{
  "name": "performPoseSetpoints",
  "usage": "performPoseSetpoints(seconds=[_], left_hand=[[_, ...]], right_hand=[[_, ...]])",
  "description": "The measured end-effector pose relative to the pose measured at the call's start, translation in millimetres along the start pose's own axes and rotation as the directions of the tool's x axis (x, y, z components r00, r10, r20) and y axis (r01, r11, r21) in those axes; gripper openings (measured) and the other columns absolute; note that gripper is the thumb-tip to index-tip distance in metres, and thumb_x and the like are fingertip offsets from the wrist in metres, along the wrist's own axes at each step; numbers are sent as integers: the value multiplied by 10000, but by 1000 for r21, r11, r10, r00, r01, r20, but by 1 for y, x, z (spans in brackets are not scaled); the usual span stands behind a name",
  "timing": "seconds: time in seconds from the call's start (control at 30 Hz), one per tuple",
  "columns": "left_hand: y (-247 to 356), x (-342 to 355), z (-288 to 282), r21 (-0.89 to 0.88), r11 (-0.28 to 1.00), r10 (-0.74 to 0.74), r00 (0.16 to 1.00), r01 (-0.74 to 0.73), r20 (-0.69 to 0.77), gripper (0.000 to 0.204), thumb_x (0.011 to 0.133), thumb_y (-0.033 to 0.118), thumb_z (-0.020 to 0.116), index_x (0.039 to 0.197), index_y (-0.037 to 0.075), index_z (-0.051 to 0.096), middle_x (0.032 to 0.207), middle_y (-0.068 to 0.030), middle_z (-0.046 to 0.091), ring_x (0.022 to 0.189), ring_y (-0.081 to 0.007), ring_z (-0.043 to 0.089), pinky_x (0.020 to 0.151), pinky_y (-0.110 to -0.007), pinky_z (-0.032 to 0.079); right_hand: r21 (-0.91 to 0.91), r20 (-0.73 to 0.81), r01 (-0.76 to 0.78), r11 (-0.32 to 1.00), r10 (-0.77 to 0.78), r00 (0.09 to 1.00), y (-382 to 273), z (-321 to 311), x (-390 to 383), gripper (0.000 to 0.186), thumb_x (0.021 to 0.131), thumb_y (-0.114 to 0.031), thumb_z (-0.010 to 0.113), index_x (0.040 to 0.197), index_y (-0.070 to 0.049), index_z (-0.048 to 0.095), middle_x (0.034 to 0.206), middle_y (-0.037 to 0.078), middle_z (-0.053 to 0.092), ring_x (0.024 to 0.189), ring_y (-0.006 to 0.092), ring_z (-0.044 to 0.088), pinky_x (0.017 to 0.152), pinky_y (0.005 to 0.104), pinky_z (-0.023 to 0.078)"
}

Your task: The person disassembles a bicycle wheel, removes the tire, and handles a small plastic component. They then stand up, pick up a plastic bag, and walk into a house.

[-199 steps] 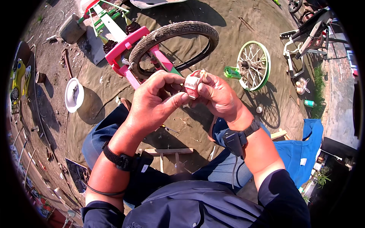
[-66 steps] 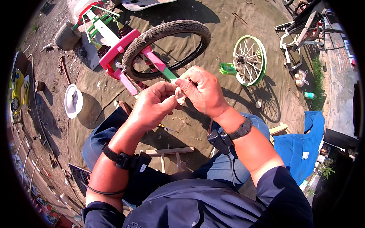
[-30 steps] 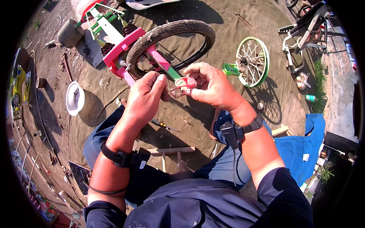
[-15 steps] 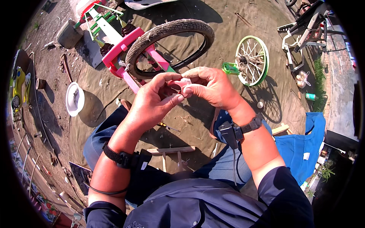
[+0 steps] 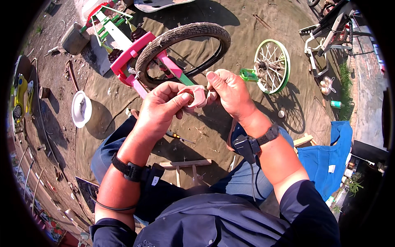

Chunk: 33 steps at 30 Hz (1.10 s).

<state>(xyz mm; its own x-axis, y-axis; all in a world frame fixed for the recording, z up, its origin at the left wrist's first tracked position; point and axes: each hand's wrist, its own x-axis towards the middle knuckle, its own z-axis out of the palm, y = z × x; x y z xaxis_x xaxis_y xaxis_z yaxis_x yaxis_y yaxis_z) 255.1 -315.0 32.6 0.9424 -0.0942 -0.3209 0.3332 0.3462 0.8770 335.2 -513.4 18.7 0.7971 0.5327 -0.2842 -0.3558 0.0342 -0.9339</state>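
Observation:
My left hand is closed on a small pink curved piece, thumb on top and fingers beneath it. Close beside its right end is my right hand, with thumb and fingers pinched together. A thin dark bit shows at the right fingertips, too small to name. Both hands are raised over my lap. Just beyond them lies a black tyred wheel against a pink frame part, joined to a green and white frame.
A spoked wheel with a green rim stands at right. At left are a white basin and a long rusty tool. A screwdriver and a wooden bar lie near my legs. Blue cloth lies at lower right.
My right hand has drawn slightly right, off the pink piece. The piece has turned in my left hand, whose thumb has moved up onto it, and its curved face now shows.

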Motion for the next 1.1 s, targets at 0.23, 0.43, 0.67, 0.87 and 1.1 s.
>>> performPoseSetpoints(seconds=[0.23, 0.43, 0.67, 0.87, 1.1], left_hand=[[-4, 1, -4, 5, 1000, 31, 998, -30, -63, 156, 935, 160, 649, 1043, 51, 621, 878, -10, 681, 748, -72, 643, 583, -194, 437], [-5, 0, 2, 141, 989, 43, 998, -37, -39, 143, 938, 145, 646, 1033, 40, 625, 889, -4, 678, 750, -57, 633, 584, -190, 443], [-6, 0, -1, 82, 995, 57, 997, -53, -53, 131, 937, 143, 646, 1022, 45, 625, 870, -1, 669, 735, -55, 621, 584, -192, 447], [-6, 3, 0, -2, 998, 55, 995, -56, -77, 106, 946, 160, 633, 987, 65, 610, 858, -12, 661, 713, -76, 612, 566, -197, 440], [-7, 3, -6, -131, 991, -41, 998, 34, -47, 140, 947, 191, 635, 1017, 70, 619, 870, 2, 671, 772, -73, 621, 617, -206, 433]], right_hand=[[-39, 31, 169, 985, -168, 985, -6, 1, 0, 406, 926, -138, 639, 1293, -80, 475, 1133, 74, 576, 958, 126, 605, 687, 234, 513], [-15, 147, 89, 996, -86, 985, -4, 9, -1, 191, 931, -93, 633, 1091, 10, 616, 851, 49, 659, 797, 105, 644, 728, 251, 536], [-39, -211, 44, 998, -52, 976, -9, -8, 7, 375, 962, -379, 598, 778, -58, 537, 664, 11, 577, 513, 91, 591, 472, 204, 424], [-211, -161, 293, 933, -329, 931, -12, -12, 6, 321, 898, -115, 647, 1198, -33, 567, 1124, 106, 590, 945, 124, 615, 700, 245, 524], [-86, 341, 70, 994, -37, 939, -24, -2, -4, 626, 785, -21, 757, 1347, 11, 482, 1215, 96, 586, 1096, 162, 580, 914, 311, 499]])
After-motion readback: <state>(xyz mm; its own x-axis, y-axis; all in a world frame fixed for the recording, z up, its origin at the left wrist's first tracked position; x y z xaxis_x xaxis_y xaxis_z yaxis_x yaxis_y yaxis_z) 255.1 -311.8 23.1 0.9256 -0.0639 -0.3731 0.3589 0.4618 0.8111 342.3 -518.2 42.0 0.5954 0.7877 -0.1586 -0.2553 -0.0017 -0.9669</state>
